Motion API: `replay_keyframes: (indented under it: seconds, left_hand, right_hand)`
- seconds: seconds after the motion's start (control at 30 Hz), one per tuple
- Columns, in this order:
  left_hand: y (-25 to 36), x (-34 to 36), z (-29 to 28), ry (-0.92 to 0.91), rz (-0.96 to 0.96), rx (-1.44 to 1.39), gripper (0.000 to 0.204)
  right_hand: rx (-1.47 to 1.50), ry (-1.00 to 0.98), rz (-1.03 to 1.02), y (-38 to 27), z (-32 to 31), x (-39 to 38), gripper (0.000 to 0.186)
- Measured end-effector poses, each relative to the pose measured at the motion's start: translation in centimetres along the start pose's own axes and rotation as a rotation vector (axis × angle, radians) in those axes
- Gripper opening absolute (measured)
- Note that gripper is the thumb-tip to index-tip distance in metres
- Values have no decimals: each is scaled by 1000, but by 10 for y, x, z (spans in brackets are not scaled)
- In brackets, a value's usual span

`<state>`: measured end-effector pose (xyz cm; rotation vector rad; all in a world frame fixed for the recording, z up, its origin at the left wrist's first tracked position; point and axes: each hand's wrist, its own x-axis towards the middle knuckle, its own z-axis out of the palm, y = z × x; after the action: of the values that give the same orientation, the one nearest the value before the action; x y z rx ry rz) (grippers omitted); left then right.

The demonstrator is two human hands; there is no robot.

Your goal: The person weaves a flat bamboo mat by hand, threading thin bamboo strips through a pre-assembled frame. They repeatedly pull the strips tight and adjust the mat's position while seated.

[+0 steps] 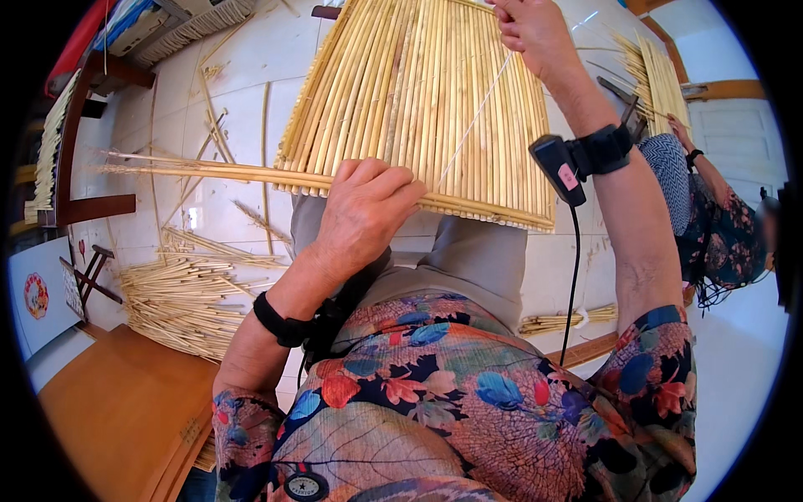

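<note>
A mat of pale yellow reeds [376, 84] lies across my lap, its canes running lengthwise away from me. My left hand [368, 209] is closed round a few long reeds [234, 173] laid crosswise along the mat's near edge, their frayed tips reaching out to the left. My right hand [533, 38] is raised at the mat's upper right with its fingers pinched on a thin white cord [476, 117], which runs taut down over the mat toward the near edge by my left hand.
Loose reeds [184, 293] are heaped on the tiled floor at left, beside a brown board [117, 418] and a dark wooden frame [100, 209]. At right a co-worker [723, 226] handles another reed mat [661, 75]. A small reed bundle [552, 322] lies behind my right arm.
</note>
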<state>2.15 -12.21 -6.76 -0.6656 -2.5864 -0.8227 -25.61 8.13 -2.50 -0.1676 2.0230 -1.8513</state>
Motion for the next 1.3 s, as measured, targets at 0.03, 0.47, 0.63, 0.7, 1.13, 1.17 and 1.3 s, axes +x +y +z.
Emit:
replay_keyframes:
  seconds: [0.03,0.47,0.63,0.7,1.13,1.17,1.3]
  left_hand:
    - [0,-1,-1,-8,-5,-2,36]
    - [3,-1,-6,2,-24,0,37]
    - [4,-2,-2,35,-24,19,38]
    - [5,-3,-2,32,-10,18,39]
    - [8,5,0,-29,-2,-26,42]
    - [7,5,1,-15,2,-29,41]
    - [6,6,1,-3,6,-33,41]
  right_hand:
    - [-102,-21,-27,-8,10,-10,22]
    - [-1038,-771,-742,28,59,-131,24]
    - [-988,-719,-879,33,58,-141,9]
    - [-920,-757,-741,28,53,-140,10]
    - [-215,-693,4,12,30,-125,26]
    - [46,-641,34,16,36,-127,26]
    - [620,-592,138,25,54,-127,28]
